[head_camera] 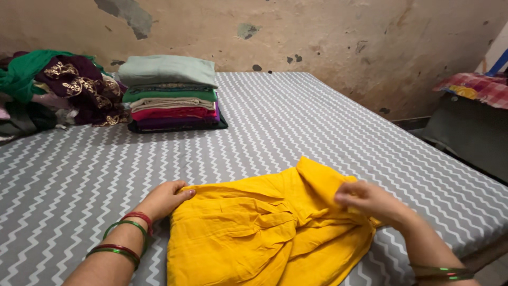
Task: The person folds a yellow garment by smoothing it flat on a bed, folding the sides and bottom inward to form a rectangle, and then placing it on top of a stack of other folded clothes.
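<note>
Far left: loose heap of clothes (50, 87) against the wall; just right of it, a folded stack (172, 95) of about 6 garments. Both sit on the grey zigzag bedsheet (296, 122).

Left hand (165, 198): fingers flat, pressing the yellow garment (259, 228) at its upper left edge; not gripping. Garment lies rumpled on the sheet near the bed's front edge, long axis running lower left to upper right, narrow end pointing up-right.

Right hand (368, 200): closed, pinching a fold of yellow cloth.
</note>
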